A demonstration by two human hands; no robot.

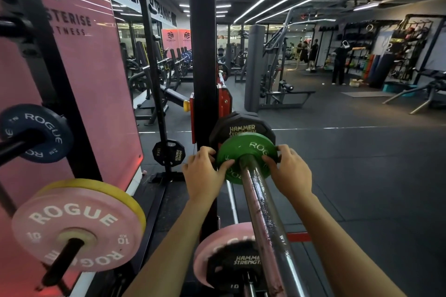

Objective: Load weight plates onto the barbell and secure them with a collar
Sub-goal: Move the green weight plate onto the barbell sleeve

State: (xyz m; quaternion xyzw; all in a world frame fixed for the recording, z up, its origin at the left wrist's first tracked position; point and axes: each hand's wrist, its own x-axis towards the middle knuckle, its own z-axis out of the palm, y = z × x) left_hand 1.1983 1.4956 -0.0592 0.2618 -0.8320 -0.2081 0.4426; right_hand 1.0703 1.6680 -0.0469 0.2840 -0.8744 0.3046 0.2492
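A small green Rogue plate [248, 149] sits on the chrome barbell sleeve [263, 219], which runs from the lower middle up toward the rack. Just behind it on the same sleeve is a black Hammer Strength plate [241, 125]. My left hand [205, 171] grips the green plate's left edge, thumb on its face and fingers curled behind. On the plate's right edge, my right hand [289, 169] holds it the same way. No collar is in sight.
The black rack upright [202, 55] stands just behind my left hand. Storage pegs at left hold a blue plate [38, 132] and a pink plate [77, 226]. A pink and black plate pair [224, 255] sits below the sleeve. People stand far right.
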